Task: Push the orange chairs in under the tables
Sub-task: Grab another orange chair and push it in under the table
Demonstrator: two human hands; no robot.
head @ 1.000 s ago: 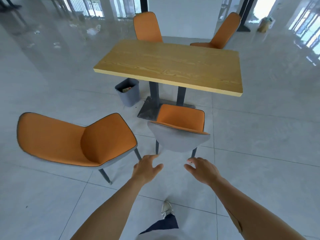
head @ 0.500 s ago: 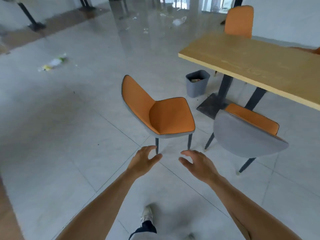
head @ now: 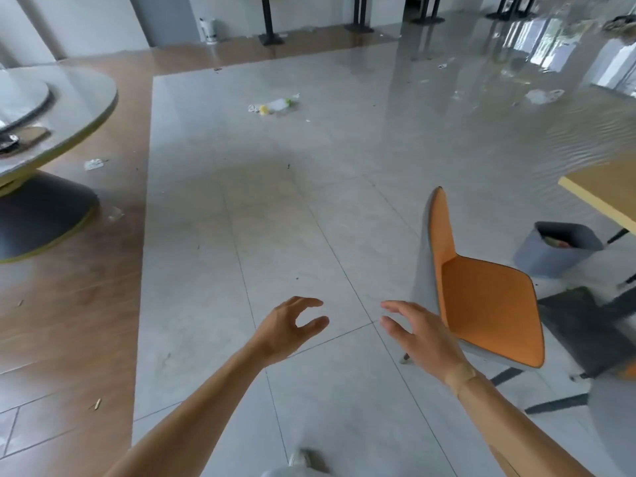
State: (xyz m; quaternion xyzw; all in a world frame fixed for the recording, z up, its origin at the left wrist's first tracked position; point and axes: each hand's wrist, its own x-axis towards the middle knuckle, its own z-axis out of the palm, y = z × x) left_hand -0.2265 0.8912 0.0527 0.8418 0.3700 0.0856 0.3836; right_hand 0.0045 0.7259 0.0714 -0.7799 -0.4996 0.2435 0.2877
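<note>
Head view

Left hand: the left hand (head: 287, 330) is held out over the grey tiled floor (head: 275, 208), fingers loosely curled and thumb apart from them, grasping nothing.

Right hand: the right hand (head: 421, 333) is held out beside the left one, a gap of bare floor between them; its fingers are relaxed and spread, released, with nothing in them.

Orange chair: the orange chair (head: 481, 297) stands just to the right of the right hand, its grey-backed backrest upright and nearest the hand, its orange seat reaching away to the right. Whether the hand touches the backrest cannot be told; the hand overlaps the chair's lower left edge in the picture.

Wooden table: a corner of the wooden table (head: 605, 191) shows at the right edge, beyond and to the right of the chair; the chair stands out on the floor, not under it.

Grey bin: the grey bin (head: 550, 249) sits on the floor past the chair, below the table corner, well right of both hands.

Round table: the round table (head: 86, 108) on a dark base stands far left of the left hand, on brown flooring.

Litter: litter (head: 273, 106) lies on the tiles well ahead of both hands.

Shoe: a shoe (head: 303, 459) shows at the bottom edge, below and between the forearms.
</note>
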